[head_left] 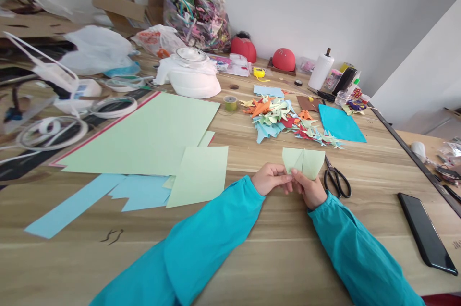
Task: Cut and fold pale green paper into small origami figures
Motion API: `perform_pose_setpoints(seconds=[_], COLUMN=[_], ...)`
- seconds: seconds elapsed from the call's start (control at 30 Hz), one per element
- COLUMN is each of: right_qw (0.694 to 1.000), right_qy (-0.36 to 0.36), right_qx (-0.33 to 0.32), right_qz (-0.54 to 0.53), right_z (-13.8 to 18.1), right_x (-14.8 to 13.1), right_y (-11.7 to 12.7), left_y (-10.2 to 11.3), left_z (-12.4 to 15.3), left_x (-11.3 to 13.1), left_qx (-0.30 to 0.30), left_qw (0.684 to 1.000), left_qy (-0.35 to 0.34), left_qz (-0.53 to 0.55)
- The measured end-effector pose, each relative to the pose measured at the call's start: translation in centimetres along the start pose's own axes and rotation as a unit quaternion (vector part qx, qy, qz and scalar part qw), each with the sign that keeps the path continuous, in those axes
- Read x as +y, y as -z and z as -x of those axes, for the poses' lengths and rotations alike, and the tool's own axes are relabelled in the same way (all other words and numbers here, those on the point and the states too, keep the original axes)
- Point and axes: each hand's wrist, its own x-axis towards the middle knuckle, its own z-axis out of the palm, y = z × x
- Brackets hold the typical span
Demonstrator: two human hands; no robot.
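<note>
Between my two hands is a small pale green sheet of paper (pixel 312 161) with crease lines running down its middle. My left hand (pixel 272 178) pinches its lower left corner. The lower edge is gripped by my right hand (pixel 307 188), thumb on the near face. Fingertips of both hands almost meet, and they hide the bottom of the paper. Black-handled scissors (pixel 337 182) lie just right of my right hand. Beyond the paper sits a pile of folded paper pieces (pixel 275 116) in orange, green, blue and red.
Large green sheets (pixel 151 138) and a smaller green square (pixel 201 176) lie to the left, over blue offcuts (pixel 144 191). A phone (pixel 427 233) rests at the right. A blue sheet (pixel 342 123), a thread spool (pixel 230 103) and a white bottle (pixel 321 71) are farther back.
</note>
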Motion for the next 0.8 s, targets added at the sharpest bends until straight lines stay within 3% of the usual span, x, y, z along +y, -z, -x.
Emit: perform_pose_setpoints(seconds=[0.2,0.53,0.8], right_qw=[1.000,0.997,0.999], right_qy=[-0.003,-0.013,0.024], right_qx=[0.013,0.017,-0.029], right_qz=[-0.015,-0.068,0.014], right_z=[-0.2,-0.5,-0.4], right_x=[0.1,-0.3,0.5], right_y=[0.0,0.1,0.4], left_y=[0.0,0.0,-1.2], left_z=[-0.1,-0.1,0.1], left_x=[0.1,-0.1,0.3], left_qx=[0.005,0.086,0.094], left_qw=[1.000,0.995,0.995], left_qy=[0.005,-0.007,-0.011], left_qz=[0.001,0.051,0.014])
